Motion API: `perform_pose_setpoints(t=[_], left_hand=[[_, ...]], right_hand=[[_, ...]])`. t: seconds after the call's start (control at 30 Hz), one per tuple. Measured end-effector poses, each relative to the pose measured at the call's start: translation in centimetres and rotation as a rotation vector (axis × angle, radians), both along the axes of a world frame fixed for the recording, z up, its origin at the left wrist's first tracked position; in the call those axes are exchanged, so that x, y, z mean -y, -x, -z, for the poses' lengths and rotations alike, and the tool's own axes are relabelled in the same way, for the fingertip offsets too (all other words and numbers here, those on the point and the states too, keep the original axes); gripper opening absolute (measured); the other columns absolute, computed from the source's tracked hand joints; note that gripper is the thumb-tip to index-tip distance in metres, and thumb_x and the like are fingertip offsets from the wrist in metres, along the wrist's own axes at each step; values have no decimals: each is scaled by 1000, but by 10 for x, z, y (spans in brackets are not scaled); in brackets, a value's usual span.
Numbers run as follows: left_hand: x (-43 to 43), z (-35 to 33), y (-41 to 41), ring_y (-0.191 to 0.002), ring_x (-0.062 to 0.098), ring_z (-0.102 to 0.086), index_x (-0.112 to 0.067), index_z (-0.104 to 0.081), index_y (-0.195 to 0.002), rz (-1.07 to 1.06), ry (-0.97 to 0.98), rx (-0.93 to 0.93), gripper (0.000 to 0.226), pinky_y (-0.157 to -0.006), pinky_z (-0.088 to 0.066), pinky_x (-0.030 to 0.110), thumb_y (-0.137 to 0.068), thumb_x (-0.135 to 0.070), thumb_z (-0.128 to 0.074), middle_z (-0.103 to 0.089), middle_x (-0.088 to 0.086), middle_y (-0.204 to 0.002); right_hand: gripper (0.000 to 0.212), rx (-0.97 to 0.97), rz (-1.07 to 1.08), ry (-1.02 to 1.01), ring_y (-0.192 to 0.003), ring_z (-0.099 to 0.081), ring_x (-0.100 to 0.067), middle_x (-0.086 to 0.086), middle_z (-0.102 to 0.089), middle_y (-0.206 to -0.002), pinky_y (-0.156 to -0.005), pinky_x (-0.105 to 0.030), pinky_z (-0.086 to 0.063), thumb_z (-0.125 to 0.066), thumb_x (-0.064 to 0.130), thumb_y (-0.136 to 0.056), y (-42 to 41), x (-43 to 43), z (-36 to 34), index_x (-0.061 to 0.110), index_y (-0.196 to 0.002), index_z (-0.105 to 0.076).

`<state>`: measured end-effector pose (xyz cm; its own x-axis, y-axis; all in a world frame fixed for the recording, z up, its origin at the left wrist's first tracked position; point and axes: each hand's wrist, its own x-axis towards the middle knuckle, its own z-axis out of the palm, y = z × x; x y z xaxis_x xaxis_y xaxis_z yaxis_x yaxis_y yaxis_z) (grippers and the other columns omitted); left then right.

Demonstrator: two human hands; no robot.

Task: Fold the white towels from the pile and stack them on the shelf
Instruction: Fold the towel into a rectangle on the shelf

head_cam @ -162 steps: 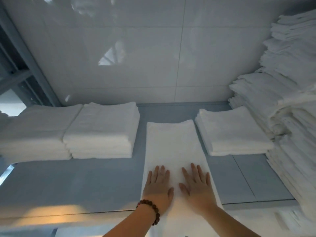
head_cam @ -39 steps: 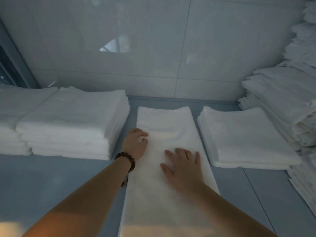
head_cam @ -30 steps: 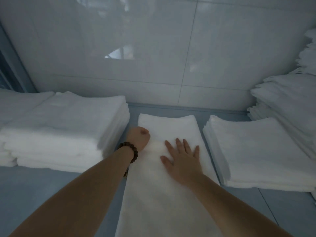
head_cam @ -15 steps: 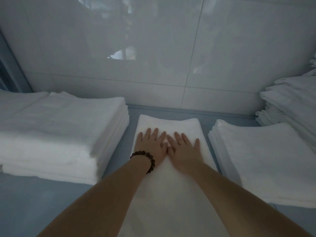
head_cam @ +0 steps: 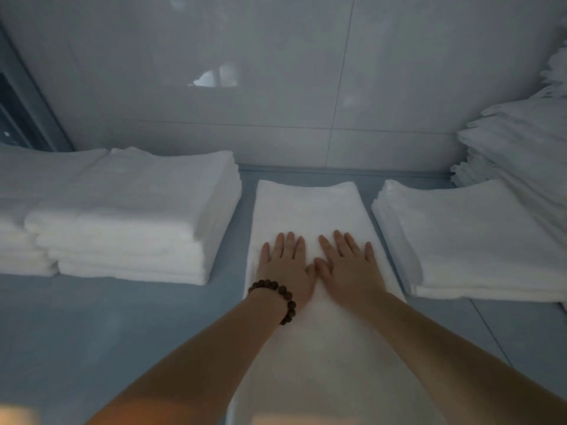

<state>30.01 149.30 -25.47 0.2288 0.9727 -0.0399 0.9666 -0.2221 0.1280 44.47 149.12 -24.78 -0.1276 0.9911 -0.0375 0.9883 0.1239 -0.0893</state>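
Observation:
A long white towel [head_cam: 306, 207], folded into a narrow strip, lies lengthwise on the grey shelf surface [head_cam: 92, 326] and runs from the back wall toward me. My left hand [head_cam: 285, 265], with a dark bead bracelet on its wrist, lies flat on the towel with straight fingers. My right hand [head_cam: 349, 265] lies flat beside it, thumbs touching. A stack of folded white towels [head_cam: 135, 216] stands to the left of the strip. A lower folded stack [head_cam: 472, 240] stands to its right.
A tall pile of white towels [head_cam: 521, 154] rises at the far right against the tiled wall [head_cam: 276, 87]. Another folded stack [head_cam: 18, 210] sits at the far left edge. A dark window frame [head_cam: 21, 118] shows at the left.
Both hands have slid back toward me along the towel, flat and side by side. Earlier the left hand was curled at the towel's left edge, then it flattened next to the right.

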Motion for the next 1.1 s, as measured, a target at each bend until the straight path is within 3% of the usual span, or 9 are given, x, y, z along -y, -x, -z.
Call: perform_pose_setpoints(t=[0.1,0.27,0.4,0.5,0.63,0.87,1.1], left_hand=[[23,-6,20,-144,22,12,-16,8,-149,-31,33,-44,62,-117,7,41,-97,-47,-9,11,4,-158],[84,-28,14,-144,30,12,-4,9,-147,-62,141,-172,61,-116,8,46,-100,-35,-14,12,15,-156],[158,-28,-4,-141,32,22,-9,14,-146,-18,213,-44,63,-114,14,48,-98,-40,-13,22,13,-154],[182,-20,1,-136,27,32,-18,25,-142,-13,153,-6,63,-112,18,50,-96,-48,-6,32,7,-150],[171,-11,12,-136,24,33,-24,27,-140,10,62,-17,60,-112,16,51,-94,-51,0,31,2,-150],[122,-3,26,-142,20,22,-26,14,-147,55,11,-45,64,-114,13,48,-92,-56,2,19,-1,-155],[134,-9,51,-144,18,16,-28,11,-148,109,71,-71,58,-115,10,42,-97,-49,-9,15,-3,-157]], right_hand=[[59,-10,14,18,-146,8,-19,-2,5,-160,-119,-44,4,-12,51,-98,-7,36,-4,27,-150,1],[60,-20,28,86,-145,15,-19,-2,13,-158,-118,-43,10,-12,53,-97,-14,109,-9,29,-149,7],[60,-26,33,108,-138,31,-18,4,28,-152,-112,-46,20,-4,61,-91,-6,170,-4,39,-137,28],[58,10,61,103,-136,35,-20,4,31,-151,-110,-49,23,-2,60,-91,1,187,-2,41,-132,34],[56,6,91,81,-137,34,-20,4,31,-152,-111,-53,20,-2,57,-93,11,175,-4,41,-136,30],[56,-21,109,87,-142,24,-22,2,24,-155,-113,-56,14,-7,54,-95,21,137,-7,39,-145,15],[58,14,30,97,-144,17,-15,6,16,-157,-117,-43,11,-5,55,-94,-11,152,-6,37,-146,12]])
